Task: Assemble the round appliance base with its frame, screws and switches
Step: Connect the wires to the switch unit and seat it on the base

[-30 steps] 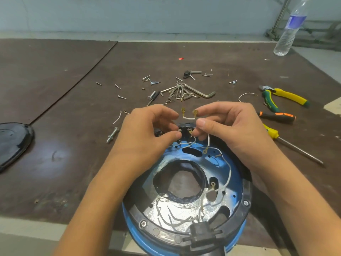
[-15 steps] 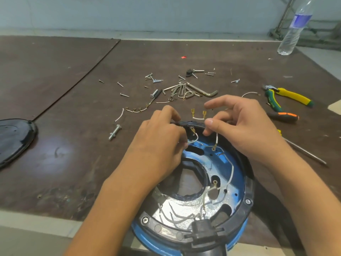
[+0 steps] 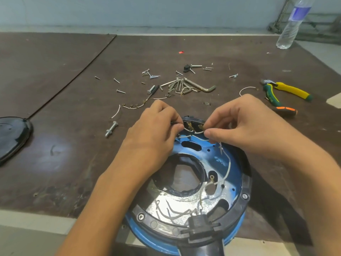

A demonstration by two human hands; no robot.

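The round blue appliance base (image 3: 230, 174) lies at the near table edge, ringed by a black frame (image 3: 246, 196) with a black plug socket (image 3: 200, 228) at its near side. Thin white wires (image 3: 227, 169) with brass terminals run across its inside. My left hand (image 3: 156, 132) pinches a wire at the base's far rim, by the switch terminals (image 3: 191, 126). My right hand (image 3: 239, 124) pinches a white wire with a brass terminal just right of them. Loose screws (image 3: 120, 91) lie on the table beyond.
Hex keys (image 3: 193, 86) and a short screwdriver (image 3: 153, 90) lie behind the hands. A bolt (image 3: 111, 128) rests to the left, and a black cover (image 3: 11, 135) at the left edge. Pliers (image 3: 287, 91), an orange-handled tool (image 3: 285, 109) and a water bottle (image 3: 293, 24) are on the right.
Both hands have lowered the wire ends from above the rim down onto the switch terminals at the base's far edge. The base has stayed put.
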